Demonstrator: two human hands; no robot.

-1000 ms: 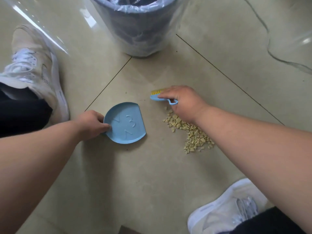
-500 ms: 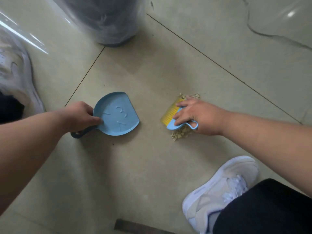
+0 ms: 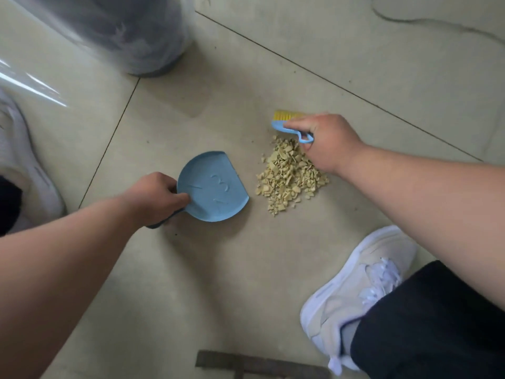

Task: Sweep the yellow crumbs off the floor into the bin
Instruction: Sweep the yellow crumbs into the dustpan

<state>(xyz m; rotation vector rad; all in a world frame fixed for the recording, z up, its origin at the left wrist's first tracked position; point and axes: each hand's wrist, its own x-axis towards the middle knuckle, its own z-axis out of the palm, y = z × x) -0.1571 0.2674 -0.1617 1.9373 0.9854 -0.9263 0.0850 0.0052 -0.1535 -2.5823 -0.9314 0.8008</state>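
Note:
A heap of yellow crumbs (image 3: 289, 176) lies on the beige tiled floor. Just left of it rests a small blue dustpan (image 3: 216, 187), empty, its open edge facing the heap. My left hand (image 3: 155, 196) grips the dustpan's handle. My right hand (image 3: 325, 139) holds a small blue brush (image 3: 287, 124) with yellow bristles, lifted to the far side of the heap. The bin (image 3: 131, 34), lined with a clear plastic bag, stands at the top left; its rim is out of view.
My white shoes are on the floor at the left edge (image 3: 24, 165) and at the lower right (image 3: 360, 285). A dark flat strip (image 3: 259, 366) lies at the bottom. A thin cable (image 3: 426, 21) runs across the top right.
The brush came off the crumbs and moved to the heap's far side, uncovering the pile. The dustpan stayed beside the heap in my left hand. The camera view shifted.

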